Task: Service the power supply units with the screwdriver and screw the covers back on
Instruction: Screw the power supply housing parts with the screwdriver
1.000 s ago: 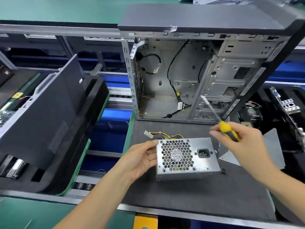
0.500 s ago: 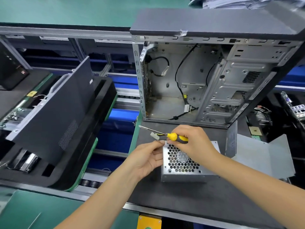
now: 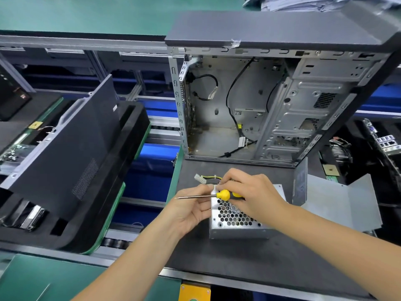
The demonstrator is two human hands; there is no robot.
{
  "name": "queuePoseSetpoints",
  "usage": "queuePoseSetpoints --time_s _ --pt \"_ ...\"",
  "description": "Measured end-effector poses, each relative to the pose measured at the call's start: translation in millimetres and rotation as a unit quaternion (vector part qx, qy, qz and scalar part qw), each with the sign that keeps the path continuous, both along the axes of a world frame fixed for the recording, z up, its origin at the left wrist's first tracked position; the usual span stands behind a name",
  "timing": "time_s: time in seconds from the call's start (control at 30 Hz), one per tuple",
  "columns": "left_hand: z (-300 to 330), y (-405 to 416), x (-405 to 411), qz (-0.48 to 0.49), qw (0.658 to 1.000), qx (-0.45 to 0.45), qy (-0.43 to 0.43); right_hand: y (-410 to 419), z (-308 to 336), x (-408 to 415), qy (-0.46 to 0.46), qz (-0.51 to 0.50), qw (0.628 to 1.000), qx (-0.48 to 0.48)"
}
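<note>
Power supply unit [image 3: 235,220]: no readable label; right hand [image 3: 252,196] holds screwdriver [image 3: 217,195].

Lighting is bright, even and cool, from overhead. Shadows are soft and short beneath the hands and the metal box [image 3: 236,222] at centre. Mild glare shows on the bare steel of the open computer case [image 3: 249,101] in the upper right. Wide-angle distortion bends straight rails toward the frame edges. Corners look slightly soft; the centre is sharp.
</note>
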State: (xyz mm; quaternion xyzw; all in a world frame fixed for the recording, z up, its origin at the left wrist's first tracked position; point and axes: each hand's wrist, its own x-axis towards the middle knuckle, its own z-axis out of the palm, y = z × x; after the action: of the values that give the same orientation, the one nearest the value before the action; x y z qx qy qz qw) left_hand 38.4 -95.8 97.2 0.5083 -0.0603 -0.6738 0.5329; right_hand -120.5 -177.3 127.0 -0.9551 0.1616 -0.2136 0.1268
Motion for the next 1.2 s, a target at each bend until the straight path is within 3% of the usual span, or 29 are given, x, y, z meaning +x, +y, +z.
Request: queuePoseSetpoints --time_s 0.33,0.5,0.57,0.73,0.9,1.1,1.2 --pt "1.8 2.1 0.9 -0.006 1.000 -0.011 -0.013 -0.7 -0.6 4.1 0.062 0.020 0.990 -0.127" --pt "3.3 3.9 1.4 -0.022 0.999 -0.025 -0.006 -0.3 -0.4 2.7 0.066 0.033 0.989 -0.126" --pt "4.0 4.6 1.8 -0.030 0.999 -0.032 -0.005 1.4 0.4 3.5 0.045 0.025 0.995 -0.082" --pt "3.8 4.3 1.2 -0.027 0.999 -0.032 -0.013 -4.2 1.2 8.3 -0.009 -0.072 0.983 0.168" --pt "6.6 4.2 2.2 -0.050 0.998 -0.038 -0.020 -14.0 7.3 12.5 0.016 -0.091 0.959 0.269" --pt "6.3 4.5 2.6 -0.049 0.998 -0.048 -0.014 -23.5 20.6 11.4 0.059 -0.107 0.902 0.413" --pt "5.9 4.5 2.7 -0.051 0.997 -0.047 -0.025 -26.1 25.3 14.0 0.084 -0.105 0.891 0.434"
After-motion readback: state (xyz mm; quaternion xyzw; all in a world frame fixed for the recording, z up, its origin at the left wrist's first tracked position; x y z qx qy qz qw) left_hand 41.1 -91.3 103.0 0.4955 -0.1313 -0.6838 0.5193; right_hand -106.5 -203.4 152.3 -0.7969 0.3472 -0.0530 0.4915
